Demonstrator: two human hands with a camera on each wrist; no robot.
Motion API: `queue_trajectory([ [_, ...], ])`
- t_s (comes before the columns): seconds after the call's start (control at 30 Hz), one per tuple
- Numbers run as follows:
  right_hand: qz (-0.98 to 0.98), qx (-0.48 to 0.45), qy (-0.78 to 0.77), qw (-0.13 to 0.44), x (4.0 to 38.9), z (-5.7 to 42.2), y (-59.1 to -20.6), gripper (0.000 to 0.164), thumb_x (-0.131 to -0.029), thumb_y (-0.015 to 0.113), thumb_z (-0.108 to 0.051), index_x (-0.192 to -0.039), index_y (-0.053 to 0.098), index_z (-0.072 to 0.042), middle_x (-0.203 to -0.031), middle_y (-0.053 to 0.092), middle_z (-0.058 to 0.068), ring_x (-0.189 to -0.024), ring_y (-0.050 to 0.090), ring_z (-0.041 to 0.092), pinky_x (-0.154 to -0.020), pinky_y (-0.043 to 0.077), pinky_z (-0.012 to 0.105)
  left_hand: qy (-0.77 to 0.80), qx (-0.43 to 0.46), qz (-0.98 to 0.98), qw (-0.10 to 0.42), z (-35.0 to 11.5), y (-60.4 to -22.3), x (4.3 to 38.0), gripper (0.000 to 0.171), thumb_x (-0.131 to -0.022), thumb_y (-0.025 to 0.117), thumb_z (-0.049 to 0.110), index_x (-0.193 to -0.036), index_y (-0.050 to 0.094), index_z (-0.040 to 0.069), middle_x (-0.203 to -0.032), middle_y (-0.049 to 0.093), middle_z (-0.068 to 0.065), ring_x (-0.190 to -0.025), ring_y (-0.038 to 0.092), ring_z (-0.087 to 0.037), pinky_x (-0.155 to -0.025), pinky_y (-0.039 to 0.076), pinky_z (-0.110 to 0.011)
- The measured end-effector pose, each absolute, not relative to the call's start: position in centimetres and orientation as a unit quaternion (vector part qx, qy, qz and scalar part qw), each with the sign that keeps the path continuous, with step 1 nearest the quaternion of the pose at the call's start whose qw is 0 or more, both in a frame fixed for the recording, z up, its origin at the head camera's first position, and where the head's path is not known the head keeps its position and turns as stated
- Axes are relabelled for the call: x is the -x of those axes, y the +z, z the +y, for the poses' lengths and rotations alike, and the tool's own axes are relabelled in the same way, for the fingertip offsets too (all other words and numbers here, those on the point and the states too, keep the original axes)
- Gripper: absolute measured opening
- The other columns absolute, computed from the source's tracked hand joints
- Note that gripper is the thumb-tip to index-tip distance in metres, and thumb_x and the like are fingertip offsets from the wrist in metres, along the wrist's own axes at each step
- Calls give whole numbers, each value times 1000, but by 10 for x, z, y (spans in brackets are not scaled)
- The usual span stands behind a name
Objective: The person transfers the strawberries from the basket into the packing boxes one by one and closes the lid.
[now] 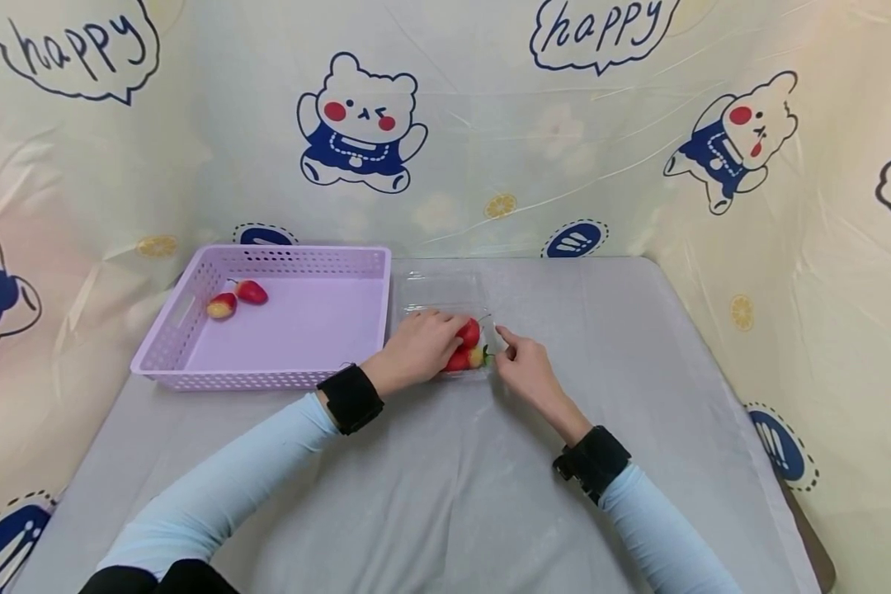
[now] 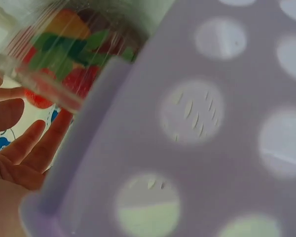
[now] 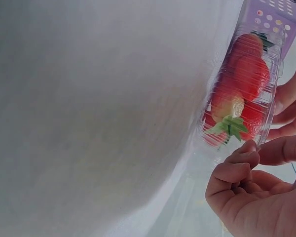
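Note:
Red strawberries with green leaves, some yellowish, fill a clear plastic box beside the lilac basket. My left hand reaches across this box, and its fingertips are by the strawberries in the head view. In the left wrist view the left hand's fingers look fairly straight and spread beside the box. My right hand is at the box's right corner. There its thumb and forefinger pinch the plastic rim; the other fingers curl in.
The lilac perforated basket stands left of the box, its wall close against it. Two strawberries lie inside at its back left. The box's clear lid stands raised behind it. A grey cloth covers the table.

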State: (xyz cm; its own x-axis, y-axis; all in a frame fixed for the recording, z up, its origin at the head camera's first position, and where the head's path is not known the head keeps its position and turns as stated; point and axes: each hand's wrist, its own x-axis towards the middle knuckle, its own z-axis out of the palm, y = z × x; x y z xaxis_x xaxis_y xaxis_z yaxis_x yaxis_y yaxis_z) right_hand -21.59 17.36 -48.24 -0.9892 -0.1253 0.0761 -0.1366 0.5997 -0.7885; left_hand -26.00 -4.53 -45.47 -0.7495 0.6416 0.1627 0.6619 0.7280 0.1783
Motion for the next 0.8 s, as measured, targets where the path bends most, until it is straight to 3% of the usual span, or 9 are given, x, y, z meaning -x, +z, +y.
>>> queue_trajectory([
  [0.43,-895,-76,439,8,216,174,-483,56,-92,52,-4,-147,57,4,-57,36,-4,-51,26,11,-52,27,28,-122,353,-927,37,-46,-438,260,35,-103,69,25,-134,68,10,-122,73,-10,-107,67,-31,-92,56,-49],
  [0.8,-893,-79,443,11,216,173,-483,55,-92,51,-3,-147,56,6,-56,34,-4,-51,25,11,-52,26,28,-136,348,-925,63,-54,-412,264,40,-103,69,20,-140,67,5,-131,70,-15,-115,68,-32,-92,58,-45],
])
